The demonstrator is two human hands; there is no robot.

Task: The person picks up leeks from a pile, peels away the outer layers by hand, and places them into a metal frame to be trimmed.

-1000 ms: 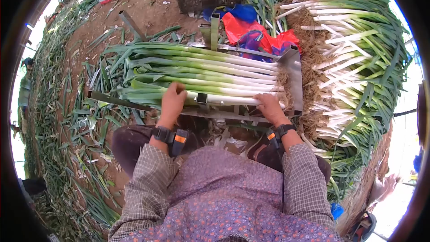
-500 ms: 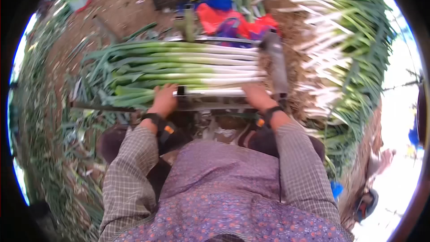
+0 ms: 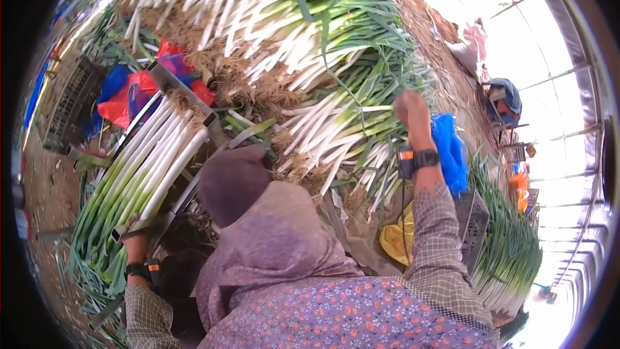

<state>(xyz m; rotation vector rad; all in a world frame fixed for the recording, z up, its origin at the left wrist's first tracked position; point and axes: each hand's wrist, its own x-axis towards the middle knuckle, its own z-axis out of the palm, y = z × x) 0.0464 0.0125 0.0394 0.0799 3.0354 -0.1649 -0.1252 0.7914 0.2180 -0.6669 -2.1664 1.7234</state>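
Leeks (image 3: pixel 145 161) lie side by side in a metal frame (image 3: pixel 184 90) at the left, white ends up and green leaves down. My left hand (image 3: pixel 135 244) is at the frame's near edge beside them, its fingers mostly hidden behind a bar. My right hand (image 3: pixel 413 113) reaches out to the leafy side of a large pile of loose leeks (image 3: pixel 316 45). Its fingers look curled together and blurred; what they hold, if anything, cannot be made out.
A dark crate (image 3: pixel 68 100) and red and blue bags (image 3: pixel 126 100) stand at the left. Right of the pile are a blue bag (image 3: pixel 445 148), a yellow bag (image 3: pixel 395 239), another crate (image 3: pixel 471 226) and more leeks (image 3: pixel 507 252).
The view has swung to the right, so the frame of leeks now appears at the left. My right hand has left the framed leeks for the large pile; my left hand stays by the frame.
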